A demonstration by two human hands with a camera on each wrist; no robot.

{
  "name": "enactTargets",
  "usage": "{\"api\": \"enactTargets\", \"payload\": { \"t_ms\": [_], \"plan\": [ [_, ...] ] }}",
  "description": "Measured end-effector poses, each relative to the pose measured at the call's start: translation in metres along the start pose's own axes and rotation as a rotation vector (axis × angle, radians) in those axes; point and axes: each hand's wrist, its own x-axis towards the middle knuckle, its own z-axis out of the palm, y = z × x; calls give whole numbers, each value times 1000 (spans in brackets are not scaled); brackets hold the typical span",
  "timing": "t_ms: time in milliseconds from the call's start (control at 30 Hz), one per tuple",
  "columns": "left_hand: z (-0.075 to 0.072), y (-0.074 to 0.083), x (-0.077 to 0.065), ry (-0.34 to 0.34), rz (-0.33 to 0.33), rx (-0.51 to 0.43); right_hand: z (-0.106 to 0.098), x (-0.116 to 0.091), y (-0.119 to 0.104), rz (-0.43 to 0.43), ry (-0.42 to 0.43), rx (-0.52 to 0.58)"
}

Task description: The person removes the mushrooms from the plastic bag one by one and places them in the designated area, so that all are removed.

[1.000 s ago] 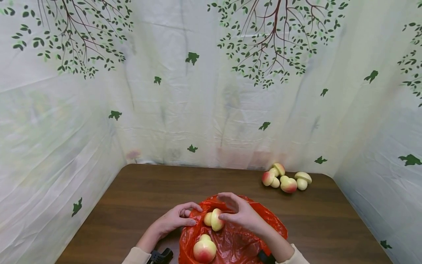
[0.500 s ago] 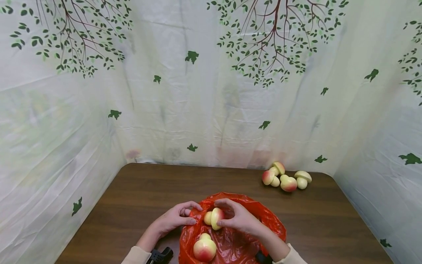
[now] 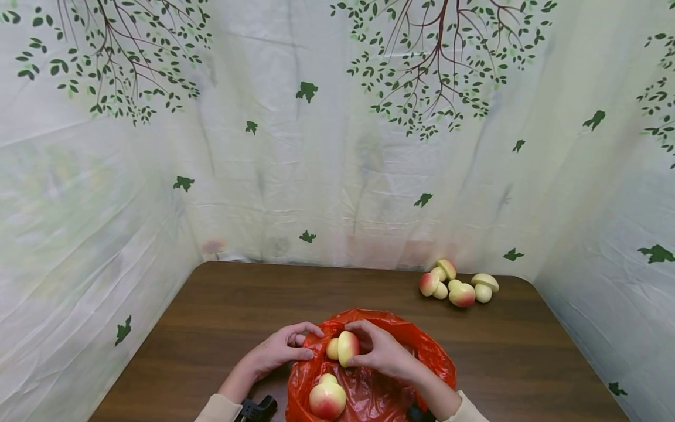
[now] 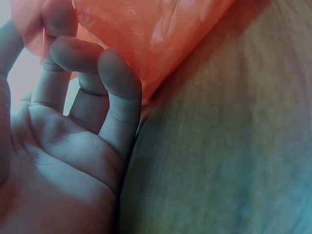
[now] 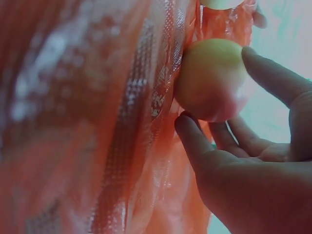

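Note:
A red plastic bag (image 3: 379, 390) stands with its mouth wide on the near part of the table. My left hand (image 3: 276, 350) grips its left rim; in the left wrist view the fingers (image 4: 119, 80) curl against the red plastic. Inside the mouth, my right hand (image 3: 382, 351) pinches a toy mushroom (image 3: 347, 349) by its rounded yellow-and-pink cap, the pale stem pointing left. In the right wrist view the thumb and a finger sit on opposite sides of that cap (image 5: 212, 80). A second toy mushroom (image 3: 327, 401) lies in the bag, nearer the body, red-tinged cap facing me.
Several more toy mushrooms (image 3: 461, 295) are grouped at the back right of the brown wooden table (image 3: 242, 299). Behind the table hangs a pale curtain (image 3: 337, 176) printed with branches and leaves. A black wrist device (image 3: 257, 408) shows beside the left sleeve.
My right hand has come down and closed its thumb and fingers round the mushroom's cap, which has turned slightly. The left hand stays at the bag's rim.

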Motion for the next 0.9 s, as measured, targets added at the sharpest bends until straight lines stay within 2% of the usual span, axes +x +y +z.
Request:
{"api": "enactTargets", "payload": {
  "t_ms": [533, 900],
  "plan": [
    [-1, -1, 1, -5, -9, -5, 3, 0, -1, -9, 12, -33],
    [-1, 0, 0, 16, -19, 17, -6, -6, -9, 10, 17, 45]
  ]
}}
